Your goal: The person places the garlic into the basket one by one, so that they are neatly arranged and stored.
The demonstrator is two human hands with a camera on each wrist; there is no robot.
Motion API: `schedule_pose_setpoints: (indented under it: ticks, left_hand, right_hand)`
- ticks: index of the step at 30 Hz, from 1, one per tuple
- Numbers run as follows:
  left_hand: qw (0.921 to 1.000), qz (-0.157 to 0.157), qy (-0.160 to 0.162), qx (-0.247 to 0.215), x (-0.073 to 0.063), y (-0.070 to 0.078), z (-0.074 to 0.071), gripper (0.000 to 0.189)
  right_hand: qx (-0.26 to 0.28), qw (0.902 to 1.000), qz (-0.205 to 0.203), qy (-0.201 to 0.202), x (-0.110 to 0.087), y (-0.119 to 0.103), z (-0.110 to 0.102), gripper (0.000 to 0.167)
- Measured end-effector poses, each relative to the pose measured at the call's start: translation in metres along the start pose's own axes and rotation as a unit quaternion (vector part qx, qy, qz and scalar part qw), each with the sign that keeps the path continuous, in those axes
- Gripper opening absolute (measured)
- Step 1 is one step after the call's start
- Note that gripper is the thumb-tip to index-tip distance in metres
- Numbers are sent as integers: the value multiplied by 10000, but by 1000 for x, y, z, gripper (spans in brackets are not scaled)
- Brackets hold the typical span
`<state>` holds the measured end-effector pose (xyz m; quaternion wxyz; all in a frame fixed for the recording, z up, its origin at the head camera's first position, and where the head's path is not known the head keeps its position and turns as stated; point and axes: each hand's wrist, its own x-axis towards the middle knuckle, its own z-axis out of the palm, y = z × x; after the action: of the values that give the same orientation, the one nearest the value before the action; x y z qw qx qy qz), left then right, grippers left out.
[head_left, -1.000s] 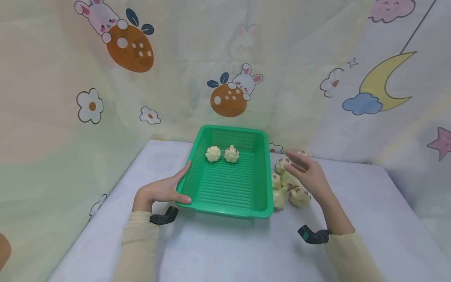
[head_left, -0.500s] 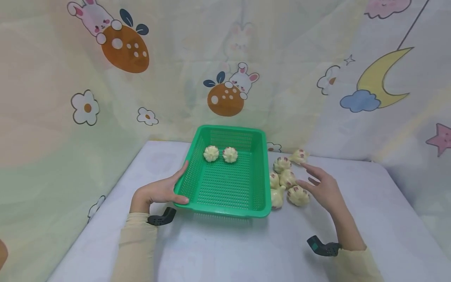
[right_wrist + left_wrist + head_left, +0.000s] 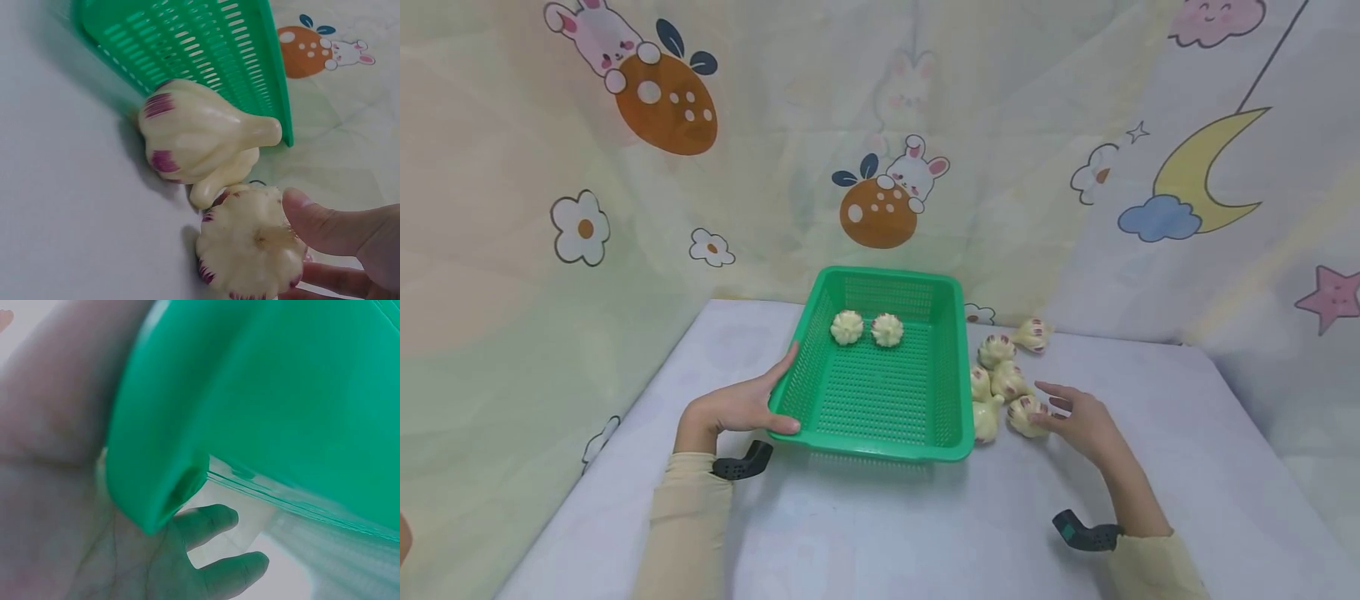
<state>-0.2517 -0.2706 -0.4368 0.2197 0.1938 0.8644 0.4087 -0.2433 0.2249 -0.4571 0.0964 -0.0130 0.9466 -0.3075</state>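
Observation:
A green plastic basket (image 3: 880,454) sits mid-table with two garlic bulbs inside, a left one (image 3: 847,327) and a right one (image 3: 887,330). My left hand (image 3: 741,406) holds its left side near the front corner, thumb on the rim; in the left wrist view, fingers (image 3: 231,575) extend beneath the rim. Right of the basket, my right hand (image 3: 1086,425) is around the near side of a cream, purple-streaked garlic bulb (image 3: 250,247), thumb at its edge and fingers spread, not closed round it. Another garlic bulb (image 3: 194,131) lies between it and the basket.
Several more garlic bulbs cluster along the basket's right side, such as one at the back (image 3: 1032,334) and one in the middle (image 3: 1009,380). A white table (image 3: 865,533) carries everything. A patterned cloth (image 3: 1000,167) hangs behind it.
My right hand has moved from above the back of the garlic pile, toward me and down, to the nearest right bulb. The left hand keeps its hold on the basket.

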Motion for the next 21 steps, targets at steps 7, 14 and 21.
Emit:
schedule_pose_setpoints:
  ticks: [7,14,21]
  left_hand:
    - [10000,49,-21,-33,0,1,0,127]
    - [9999,82,-38,-97,1,2,0,128]
    - [10000,60,-27,-51,1,1,0,127]
  right_hand:
    - [36,9999,54,-95,1,2,6,72]
    - [13,9998,127,-142,-1,-2,8,67]
    - [21,9998,105,-141,-1,-1,8,68]
